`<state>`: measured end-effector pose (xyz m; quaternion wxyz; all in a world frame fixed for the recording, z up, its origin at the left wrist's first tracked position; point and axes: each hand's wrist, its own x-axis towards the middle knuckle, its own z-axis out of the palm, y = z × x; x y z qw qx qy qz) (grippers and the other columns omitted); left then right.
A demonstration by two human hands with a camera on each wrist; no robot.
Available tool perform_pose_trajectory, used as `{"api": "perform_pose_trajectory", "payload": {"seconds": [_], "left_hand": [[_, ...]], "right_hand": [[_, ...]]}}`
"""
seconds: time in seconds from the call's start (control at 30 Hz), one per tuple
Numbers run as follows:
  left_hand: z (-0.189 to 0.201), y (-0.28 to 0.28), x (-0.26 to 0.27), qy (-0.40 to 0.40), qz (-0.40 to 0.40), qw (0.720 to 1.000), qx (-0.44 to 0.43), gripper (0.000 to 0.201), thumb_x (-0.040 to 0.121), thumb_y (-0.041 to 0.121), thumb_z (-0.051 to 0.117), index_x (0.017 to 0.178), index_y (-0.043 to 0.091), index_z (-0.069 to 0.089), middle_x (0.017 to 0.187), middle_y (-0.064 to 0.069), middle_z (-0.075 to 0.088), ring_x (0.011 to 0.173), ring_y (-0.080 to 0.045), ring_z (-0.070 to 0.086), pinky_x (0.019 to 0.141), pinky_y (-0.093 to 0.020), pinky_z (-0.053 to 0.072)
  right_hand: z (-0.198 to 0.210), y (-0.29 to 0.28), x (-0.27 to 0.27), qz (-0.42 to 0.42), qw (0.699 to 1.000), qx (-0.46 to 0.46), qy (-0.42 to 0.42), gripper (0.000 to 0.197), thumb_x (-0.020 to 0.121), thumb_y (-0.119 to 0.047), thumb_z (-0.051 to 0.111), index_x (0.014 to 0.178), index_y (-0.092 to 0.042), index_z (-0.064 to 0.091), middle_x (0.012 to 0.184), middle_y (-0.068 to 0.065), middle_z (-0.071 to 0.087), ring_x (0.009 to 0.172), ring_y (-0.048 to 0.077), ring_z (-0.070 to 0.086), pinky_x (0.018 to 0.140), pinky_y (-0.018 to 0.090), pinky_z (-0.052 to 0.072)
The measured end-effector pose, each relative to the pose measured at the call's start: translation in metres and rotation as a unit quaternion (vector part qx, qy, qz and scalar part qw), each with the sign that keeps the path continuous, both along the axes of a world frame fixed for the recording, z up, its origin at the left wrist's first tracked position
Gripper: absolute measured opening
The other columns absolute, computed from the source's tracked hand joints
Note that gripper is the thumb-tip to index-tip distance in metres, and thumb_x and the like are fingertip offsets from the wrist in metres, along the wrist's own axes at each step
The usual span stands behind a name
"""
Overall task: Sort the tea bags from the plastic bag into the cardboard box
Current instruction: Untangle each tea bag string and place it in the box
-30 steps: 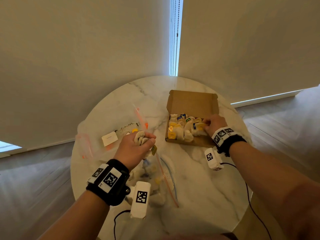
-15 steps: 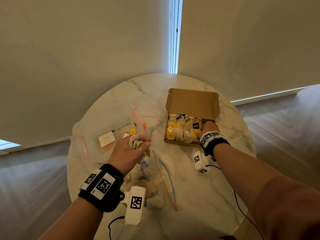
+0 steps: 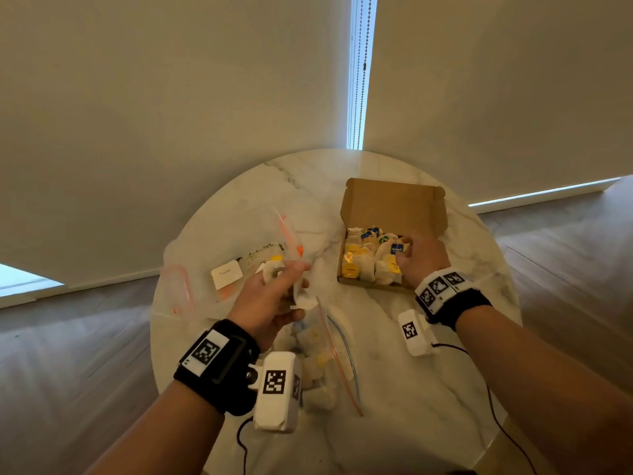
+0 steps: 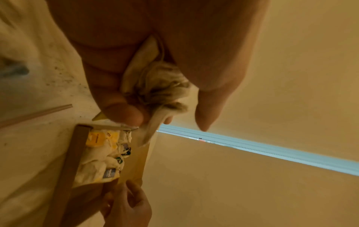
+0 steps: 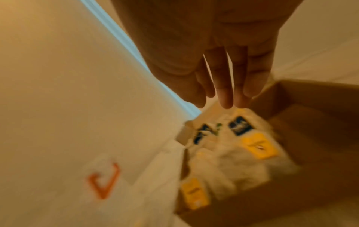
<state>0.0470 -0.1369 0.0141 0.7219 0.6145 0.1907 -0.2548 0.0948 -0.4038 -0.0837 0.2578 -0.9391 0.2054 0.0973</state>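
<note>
**Head view: left hand clutching tea bags, right hand at the box**

Head camera shows the left hand (image 3: pixel 270 299) raised above the desk (image 3: pixel 394 371), its fingers (image 4: pixel 120 110) curled round a crumpled bunch of tea bags (image 4: pixel 155 86); the left wrist view confirms thumb and fingers pinching the bunch, with a loose paper end hanging below. Right beneath and just nearer the person lies the plastic bag (image 3: pixel 322 354), its mouth open, more tea bags inside.

Across a strip of bare marble to the right sits the cardboard box (image 3: pixel 394 207), lid flap standing up at the far side. White bags with yellow and blue tags (image 3: pixel 366 262) fill its left and middle part. The right hand (image 3: pixel 423 260) rests at the box's right end; in the right wrist view its fingers (image 5: pixel 225 92) are straight and close together, tips just above the tagged bags, holding nothing that can be seen.

A second clear bag (image 3: pixel 219 269) with an orange seal lies at the desk's left side, near the rim. The box stands near the right rim, and bare marble lies in front of it.
</note>
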Motion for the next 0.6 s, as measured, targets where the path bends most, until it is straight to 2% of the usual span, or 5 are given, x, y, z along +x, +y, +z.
{"api": "perform_pose_trajectory", "payload": {"seconds": [0.13,0.33,0.4,0.5,0.6], "left_hand": [[0.005,0.001,-0.001,0.075,0.005,0.993,-0.092,0.055,0.075,0.060,0.057,0.107,0.016,0.068,0.081,-0.003,0.065,0.071,-0.015,0.058,0.058,-0.028,0.053],[0.004,0.002,-0.006,0.088,0.035,0.983,-0.155,0.048,0.087,0.047,0.054,0.112,0.007,0.065,0.091,-0.014,0.064,0.081,-0.025,0.060,0.064,-0.033,0.058],[0.005,0.004,-0.008,0.082,0.041,0.983,-0.162,0.039,0.089,0.036,0.057,0.112,0.006,0.064,0.096,-0.019,0.065,0.088,-0.030,0.065,0.070,-0.035,0.060],[0.005,0.007,-0.012,0.061,0.033,0.986,-0.151,0.034,0.088,0.022,0.062,0.118,0.005,0.062,0.096,-0.017,0.066,0.075,-0.025,0.069,0.070,-0.035,0.061],[0.005,0.010,-0.017,0.047,0.019,0.989,-0.142,0.023,0.099,0.016,0.053,0.118,0.007,0.060,0.098,-0.017,0.070,0.075,-0.025,0.070,0.068,-0.034,0.061]], "right_hand": [[0.059,0.038,-0.025,0.138,0.975,0.117,-0.127,0.015,0.089,-0.021,0.065,0.101,-0.013,0.070,0.092,-0.002,0.069,0.079,0.013,0.063,0.078,0.028,0.050],[0.095,0.091,-0.071,0.325,0.907,0.195,-0.184,0.030,0.076,-0.036,0.079,0.101,-0.021,0.071,0.090,-0.010,0.066,0.075,0.004,0.059,0.062,0.013,0.045],[0.088,0.096,-0.074,0.305,0.902,0.215,-0.216,0.019,0.078,-0.026,0.079,0.095,-0.019,0.075,0.087,-0.008,0.068,0.072,0.005,0.061,0.061,0.012,0.045],[0.090,0.096,-0.073,0.226,0.911,0.264,-0.223,0.008,0.084,-0.014,0.073,0.090,-0.017,0.077,0.082,-0.009,0.072,0.075,0.005,0.064,0.066,0.022,0.053],[0.098,0.090,-0.074,0.194,0.911,0.291,-0.220,0.008,0.086,-0.011,0.071,0.089,-0.017,0.075,0.079,-0.008,0.071,0.073,0.005,0.065,0.068,0.020,0.053]]}}
